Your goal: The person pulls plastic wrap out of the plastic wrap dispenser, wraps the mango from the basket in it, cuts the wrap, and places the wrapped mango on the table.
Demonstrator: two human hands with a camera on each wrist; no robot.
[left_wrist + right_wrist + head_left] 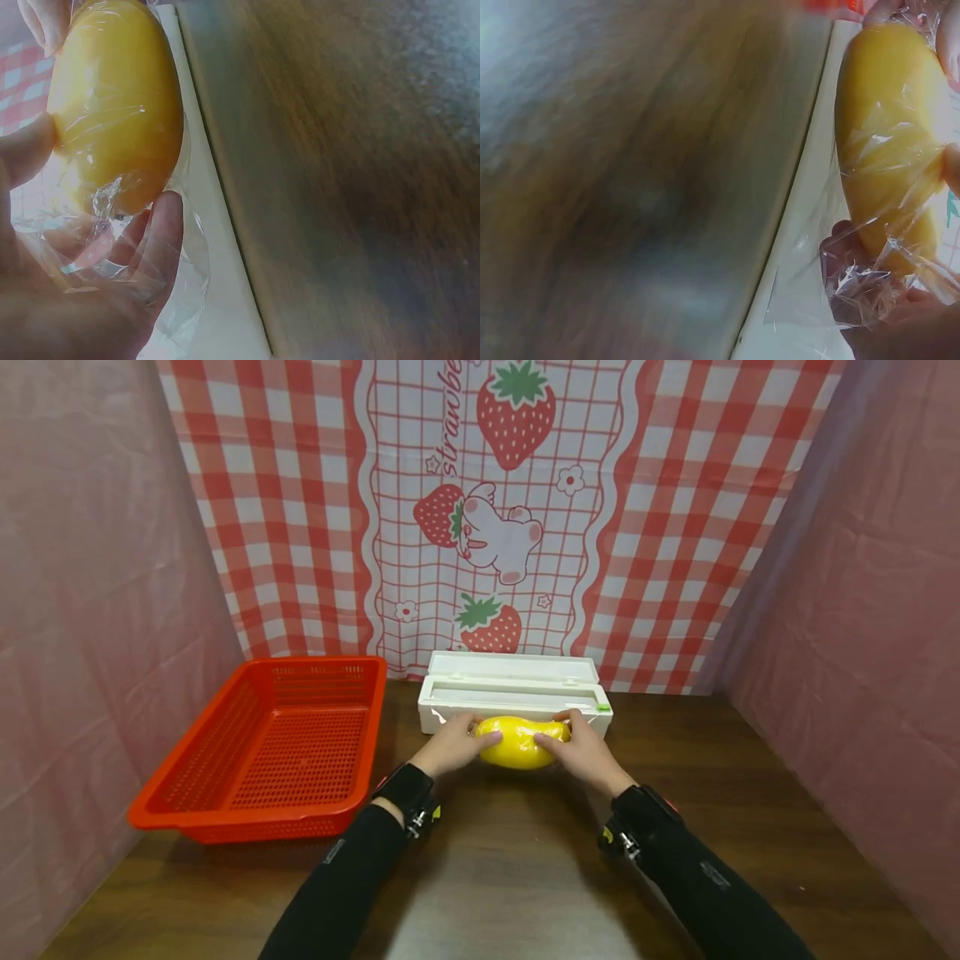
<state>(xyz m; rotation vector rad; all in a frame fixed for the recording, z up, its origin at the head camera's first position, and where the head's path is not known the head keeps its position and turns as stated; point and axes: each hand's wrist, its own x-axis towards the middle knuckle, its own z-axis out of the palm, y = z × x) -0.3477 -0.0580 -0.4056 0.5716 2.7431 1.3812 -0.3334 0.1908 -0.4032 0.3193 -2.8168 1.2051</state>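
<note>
Hands, left hand and right hand, curl round opposite ends of a film-covered yellow fruit, steadying it against the white wrap dispenser near the table's back edge.

Head view is evenly bright and sharp, edges slightly bowed; both wrist views are washed-out, with the tabletop motion-blurred.

Three cameras on me, one shared subject: the yellow fruit.

From my head I look forward and down across the bench; each wrist camera sits close against its own hand, sighting along the fruit from opposite ends.
</note>
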